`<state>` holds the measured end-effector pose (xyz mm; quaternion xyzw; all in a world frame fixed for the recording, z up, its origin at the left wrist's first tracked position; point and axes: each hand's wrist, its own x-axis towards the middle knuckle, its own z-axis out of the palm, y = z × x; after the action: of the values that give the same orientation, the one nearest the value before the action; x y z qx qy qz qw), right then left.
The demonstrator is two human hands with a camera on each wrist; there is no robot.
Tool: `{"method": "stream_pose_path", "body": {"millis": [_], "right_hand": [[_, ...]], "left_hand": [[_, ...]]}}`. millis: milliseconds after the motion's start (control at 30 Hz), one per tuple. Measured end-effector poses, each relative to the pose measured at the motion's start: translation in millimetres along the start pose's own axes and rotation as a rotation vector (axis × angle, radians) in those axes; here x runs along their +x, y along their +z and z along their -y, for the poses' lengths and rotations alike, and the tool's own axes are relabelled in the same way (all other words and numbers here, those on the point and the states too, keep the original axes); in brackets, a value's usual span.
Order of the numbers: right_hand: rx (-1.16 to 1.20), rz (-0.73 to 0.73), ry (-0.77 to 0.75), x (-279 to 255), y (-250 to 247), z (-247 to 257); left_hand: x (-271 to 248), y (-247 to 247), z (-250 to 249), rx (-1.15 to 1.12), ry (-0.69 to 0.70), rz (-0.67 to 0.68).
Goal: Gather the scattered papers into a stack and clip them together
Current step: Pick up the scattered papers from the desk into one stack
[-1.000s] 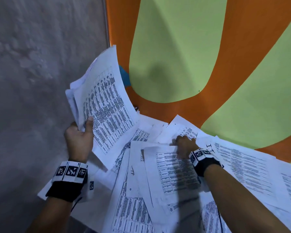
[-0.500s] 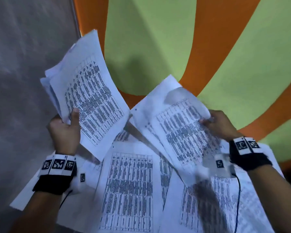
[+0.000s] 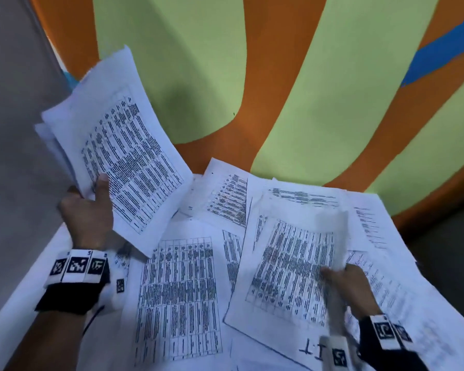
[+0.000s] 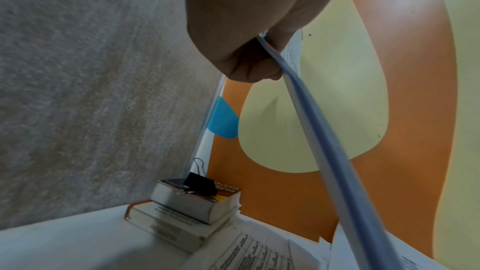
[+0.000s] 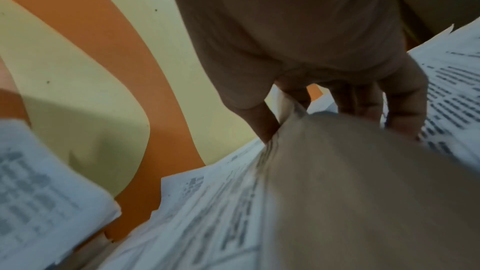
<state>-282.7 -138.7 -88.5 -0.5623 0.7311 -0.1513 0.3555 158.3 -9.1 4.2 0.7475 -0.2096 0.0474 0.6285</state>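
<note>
Gripping a small bundle of collected sheets (image 3: 118,153), the left hand (image 3: 87,218) is holding it raised and tilted above the left side of the tabletop (image 4: 64,239), thumb pressing on the printed face and fingers curling behind. The right hand (image 3: 346,287) is pinching the near right edge of one loose sheet (image 3: 287,263), thumb under and fingers over as the right wrist view is showing, and that edge is lifting and curling while the rest is lying on the scattered papers (image 3: 180,295).

Both hands are well apart, each clamped on paper. The loose sheet is lying to the right of the raised bundle, its long axis running away from the person and leaning slightly left, roughly matching the bundle's tilt. Carrying it leftward across the pile is, judging from this, what the coming move is turning on; the right hand is the nearer one.

Many sheets are lying ungathered. A black binder clip (image 4: 200,184) is sitting on two stacked books (image 4: 192,208) at the far left corner, nearer the left hand.
</note>
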Motion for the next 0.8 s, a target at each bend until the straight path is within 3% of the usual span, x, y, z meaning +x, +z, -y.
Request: {"method": "stream_pose_path", "body": {"millis": [100, 267, 533, 667, 800], "right_hand": [[-0.096, -0.049, -0.064, -10, 10, 0], [-0.063, -0.051, -0.055, -23, 8, 8], [-0.120, -0.292, -0.367, -51, -62, 38], [-0.130, -0.337, -0.412, -52, -81, 46], [0.063, -0.439, -0.434, -52, -113, 47]], "left_hand": [[-11, 10, -8, -0.034, 0.006, 0.070], [-20, 15, -10, -0.044, 0.103, 0.107], [-33, 33, -14, -0.008, 0.063, 0.242], [-43, 48, -19, -0.037, 0.012, 0.302], [-53, 56, -27, -0.054, 0.025, 0.362]]}}
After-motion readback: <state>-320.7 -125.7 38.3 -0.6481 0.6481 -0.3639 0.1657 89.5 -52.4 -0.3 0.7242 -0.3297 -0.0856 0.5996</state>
